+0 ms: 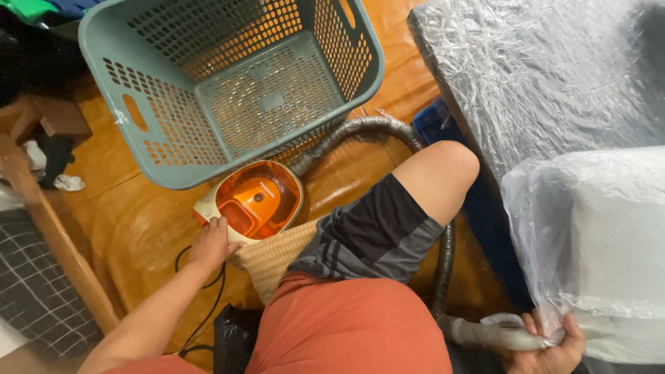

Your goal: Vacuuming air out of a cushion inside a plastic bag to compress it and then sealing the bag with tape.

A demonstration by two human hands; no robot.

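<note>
Glossy orange-brown floor (138, 221), seen from above; person seated low, bare knee (447, 166) raised, grey-black shorts and rust-red shirt filling the lower middle.

Far left: dark checked fabric (28, 277) beside a slanted wooden rail (55, 242), out of reach and uninvolved.

Upper left to centre: large grey-green perforated plastic laundry basket (228, 90), empty, tipped with its open mouth toward the camera, just behind the machine.

Left hand (213, 242): fingers loosely spread, resting flat on the near edge of the small round cream-and-orange canister vacuum cleaner (253, 201), apparently at its controls or steadying it. Vacuum sits on the floor between basket and knee, partly on a woven tan mat (273, 256). Thin black power cord (201, 305) trails back under the forearm.

Centre: grey ribbed flexible hose (367, 128) leaves the vacuum, arcs behind the knee and runs down the far side of the leg, routed around the body so each hand keeps an end.

Right hand (554, 350): curled tight around the hose's pale nozzle end (499, 336), bunching the neck of a clear plastic bag (582, 242) against it, seemingly to seal it. Bag holds something bulky and white. Behind it, a grey slab wrapped in crinkled film (540, 76).
</note>
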